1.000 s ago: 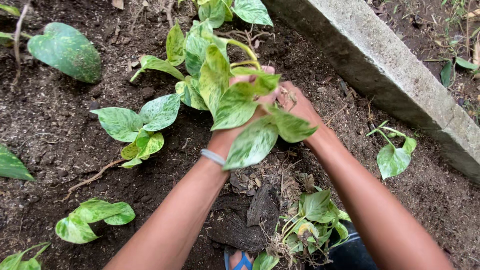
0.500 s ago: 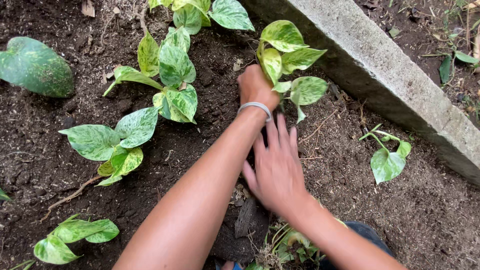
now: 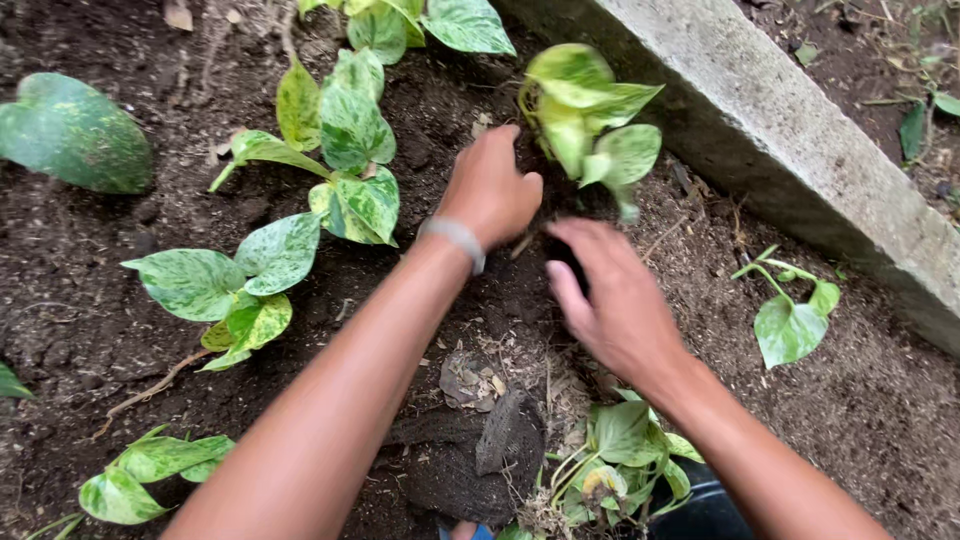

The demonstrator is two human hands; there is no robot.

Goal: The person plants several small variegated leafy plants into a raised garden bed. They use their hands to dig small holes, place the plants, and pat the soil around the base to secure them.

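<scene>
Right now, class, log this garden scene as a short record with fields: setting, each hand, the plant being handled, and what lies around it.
Setting: bed of dark soil beside a concrete edge
Left hand: fist down on the soil at the base of the cutting, grey band on the wrist
Right hand: open, blurred, fingers toward the same base
Cutting: upright, yellow-green leaves, close to the edge
Nearby: variegated plants to the left, a small seedling to the right, more cuttings below
</scene>
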